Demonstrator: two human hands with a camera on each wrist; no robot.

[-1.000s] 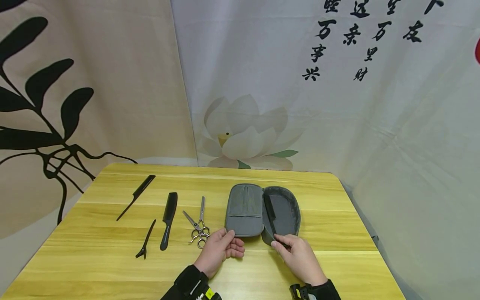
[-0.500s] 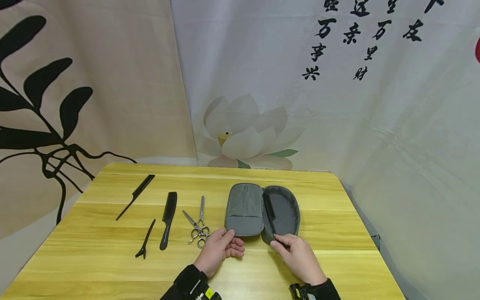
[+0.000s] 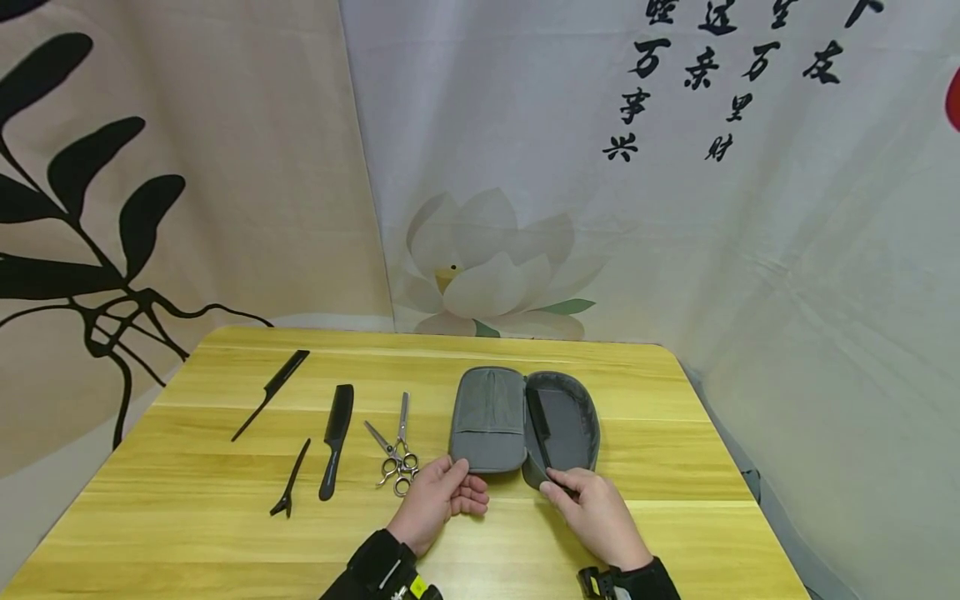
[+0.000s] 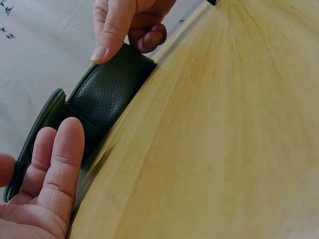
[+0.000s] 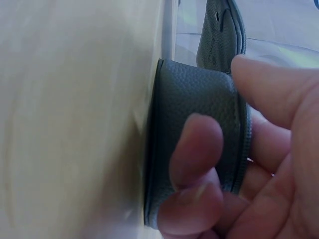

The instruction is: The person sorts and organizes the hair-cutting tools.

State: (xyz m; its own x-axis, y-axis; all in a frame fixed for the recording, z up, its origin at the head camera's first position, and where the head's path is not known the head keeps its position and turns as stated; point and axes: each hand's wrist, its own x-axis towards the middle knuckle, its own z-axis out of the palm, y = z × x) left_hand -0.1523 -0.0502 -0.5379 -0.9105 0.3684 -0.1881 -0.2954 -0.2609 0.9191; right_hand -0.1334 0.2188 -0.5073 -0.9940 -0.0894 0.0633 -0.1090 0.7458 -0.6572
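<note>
A grey zip case [image 3: 487,454] lies unfolded on the table, its flat pocketed half on the left and its deeper half on the right. My left hand [image 3: 433,504] pinches the flat half's near left corner, other fingers loosely bent below. My right hand [image 3: 600,512] grips the deeper half's near rim; in the right wrist view, bent fingers lie against its leathery outer wall [image 5: 199,89]. Inside that half rests a black comb [image 3: 537,414], its thin handle running down toward my right fingers, which hide the end. Two pairs of scissors [image 3: 397,450] lie beside my left hand.
Left of the scissors lie a wide black comb [image 3: 337,437], a black hair clip [image 3: 291,482] and a black tail comb [image 3: 273,392]. All rest on the wooden table [image 3: 187,533]. Behind it hangs a printed cloth backdrop [image 3: 675,250].
</note>
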